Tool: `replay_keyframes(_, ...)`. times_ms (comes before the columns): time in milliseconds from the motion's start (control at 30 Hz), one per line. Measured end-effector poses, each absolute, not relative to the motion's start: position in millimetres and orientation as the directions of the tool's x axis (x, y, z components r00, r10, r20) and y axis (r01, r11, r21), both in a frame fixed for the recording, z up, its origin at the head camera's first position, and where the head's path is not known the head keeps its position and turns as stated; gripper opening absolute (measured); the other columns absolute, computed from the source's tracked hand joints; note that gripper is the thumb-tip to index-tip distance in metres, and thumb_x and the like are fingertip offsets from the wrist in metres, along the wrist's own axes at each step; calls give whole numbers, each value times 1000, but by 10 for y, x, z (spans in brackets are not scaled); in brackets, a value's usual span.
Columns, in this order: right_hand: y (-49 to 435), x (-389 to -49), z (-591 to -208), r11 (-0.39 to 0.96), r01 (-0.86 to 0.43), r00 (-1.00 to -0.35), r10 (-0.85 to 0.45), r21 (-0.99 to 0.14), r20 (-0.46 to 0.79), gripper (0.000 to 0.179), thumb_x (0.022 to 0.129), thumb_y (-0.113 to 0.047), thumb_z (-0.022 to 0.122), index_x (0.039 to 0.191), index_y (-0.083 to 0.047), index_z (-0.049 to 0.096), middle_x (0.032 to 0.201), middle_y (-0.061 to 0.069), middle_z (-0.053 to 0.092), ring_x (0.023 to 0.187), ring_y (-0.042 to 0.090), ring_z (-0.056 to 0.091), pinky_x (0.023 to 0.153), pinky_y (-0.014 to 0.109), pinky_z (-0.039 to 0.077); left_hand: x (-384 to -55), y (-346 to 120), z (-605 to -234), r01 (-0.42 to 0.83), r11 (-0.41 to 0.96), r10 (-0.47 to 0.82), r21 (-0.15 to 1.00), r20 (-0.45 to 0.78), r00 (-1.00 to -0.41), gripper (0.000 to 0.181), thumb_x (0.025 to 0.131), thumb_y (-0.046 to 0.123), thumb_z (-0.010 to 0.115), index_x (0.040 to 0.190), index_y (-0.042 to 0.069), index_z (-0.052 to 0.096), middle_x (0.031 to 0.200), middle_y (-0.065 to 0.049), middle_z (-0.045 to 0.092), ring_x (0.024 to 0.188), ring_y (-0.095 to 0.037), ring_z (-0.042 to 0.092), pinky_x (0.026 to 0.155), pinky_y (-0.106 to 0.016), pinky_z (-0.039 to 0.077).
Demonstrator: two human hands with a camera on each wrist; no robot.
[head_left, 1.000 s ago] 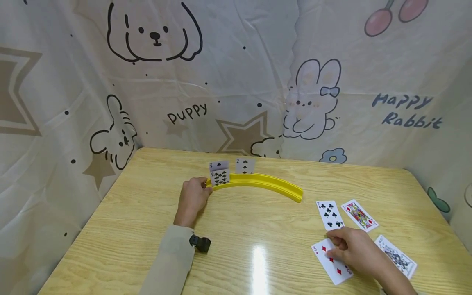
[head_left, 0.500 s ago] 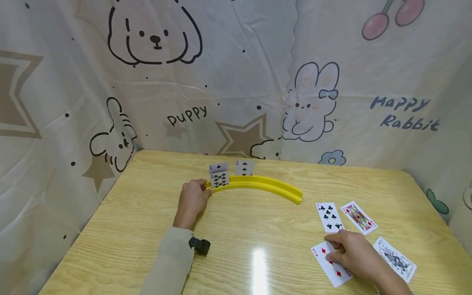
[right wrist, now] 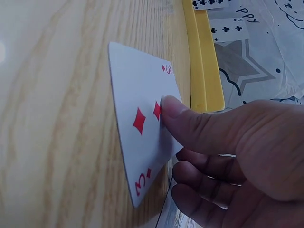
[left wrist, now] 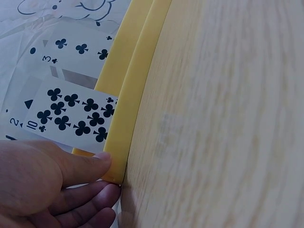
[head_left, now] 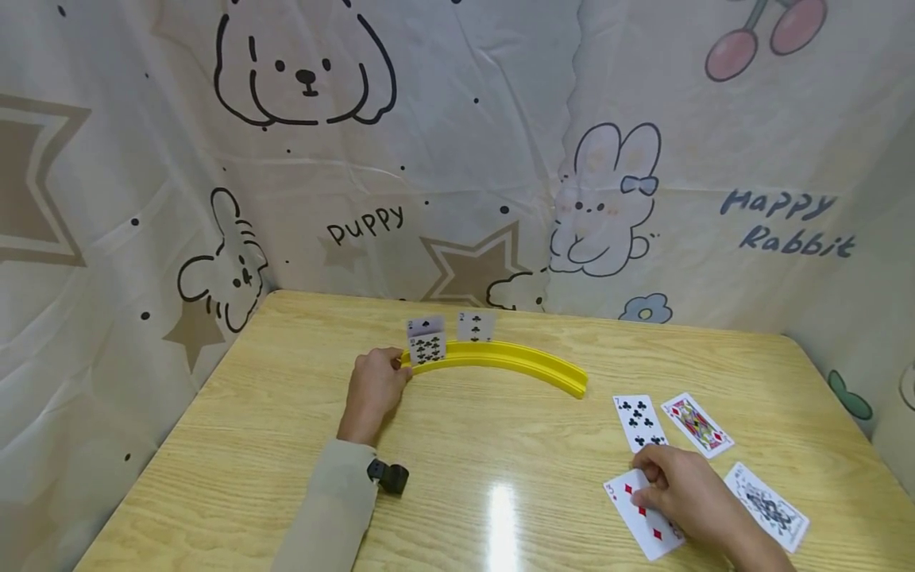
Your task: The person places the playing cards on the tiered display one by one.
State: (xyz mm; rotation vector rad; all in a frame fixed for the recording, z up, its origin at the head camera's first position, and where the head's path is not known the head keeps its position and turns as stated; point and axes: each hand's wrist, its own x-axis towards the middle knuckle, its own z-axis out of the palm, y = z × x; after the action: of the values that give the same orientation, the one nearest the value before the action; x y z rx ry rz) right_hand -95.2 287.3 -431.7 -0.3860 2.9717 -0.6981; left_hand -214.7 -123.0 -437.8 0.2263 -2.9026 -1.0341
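A curved yellow playing-card holder (head_left: 515,359) lies across the table. My left hand (head_left: 375,389) grips its left end, thumb (left wrist: 90,166) on the front rail and fingers curled below. Standing in the holder beside that hand are a ten of clubs (left wrist: 78,114) and, behind it, a two of spades (left wrist: 23,114). A three of clubs (head_left: 476,325) stands farther right. My right hand (head_left: 686,492) pinches the three of diamonds (right wrist: 137,90) at its edge, thumb on the face. In the right wrist view this card is tilted close over the wood.
Face up on the table near my right hand lie a seven of clubs (head_left: 638,417) and a red face card (head_left: 697,425). A black-and-white patterned card (head_left: 768,507) lies partly beside my right forearm. A printed cloth (head_left: 457,143) hangs behind the table.
Both hands and the cards hold nearly the same places. The head view has shifted slightly.
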Motion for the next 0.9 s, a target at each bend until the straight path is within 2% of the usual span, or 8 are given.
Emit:
replay_keyframes(533,2843,-1037,-4225,851,-255,-953,-301,-458,-29,23,77,-6,85,82,-15,64,70,-10,52,64,5,46,56,24,43,-2147,-1220,-4374,-127,762,-164,635,0,-986,39,93,16,74,128,0,68,105,-13,70,97,-27,63,82,-42,52)
replay_keyframes(900,2818,-1095,-4085,824,-313,-944,-324,-473,61,26,75,-8,86,79,-16,62,67,-13,53,61,2,48,55,24,45,-2151,-1214,-4374,-148,761,-177,631,-17,-984,40,93,17,74,129,1,67,106,-13,70,96,-26,62,81,-41,52)
